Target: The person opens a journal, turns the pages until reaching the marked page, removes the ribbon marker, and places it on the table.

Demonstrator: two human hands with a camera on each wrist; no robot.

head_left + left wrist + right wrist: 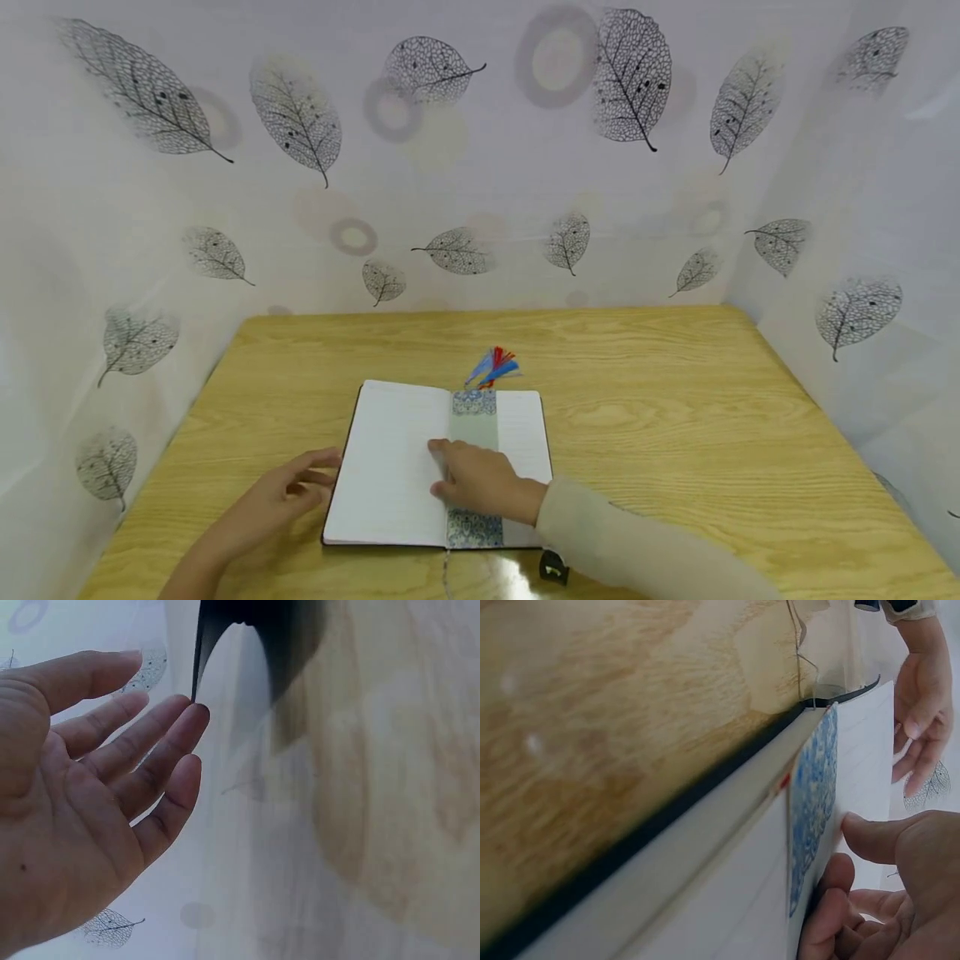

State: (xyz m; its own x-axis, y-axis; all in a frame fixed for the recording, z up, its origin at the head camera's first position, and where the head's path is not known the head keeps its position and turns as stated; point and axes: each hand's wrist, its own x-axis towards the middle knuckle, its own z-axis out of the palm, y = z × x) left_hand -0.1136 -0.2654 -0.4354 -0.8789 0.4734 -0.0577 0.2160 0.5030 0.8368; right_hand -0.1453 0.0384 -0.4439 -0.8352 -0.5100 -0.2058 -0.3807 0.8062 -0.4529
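An open lined notebook (393, 483) with a dark cover lies flat on the table. Along its middle fold, over the right page, runs a bookmark (474, 428) with blue patterned ends and a pale green centre. Red and blue tassels (499, 367) stick out past the notebook's top edge. My right hand (487, 482) rests on the bookmark, index finger pointing left and thumb near the left page; its other fingers bend loosely in the right wrist view. At the notebook's left edge is my left hand (281, 496), its fingertips (196, 716) right at the cover, palm holding nothing.
A thin ribbon (446, 573) trails from the notebook's bottom edge toward the table's front. Near the lower right corner, by the right sleeve (600, 525), sits a small black object (553, 568). White leaf-printed cloth (480, 183) stands around the wooden table (675, 400).
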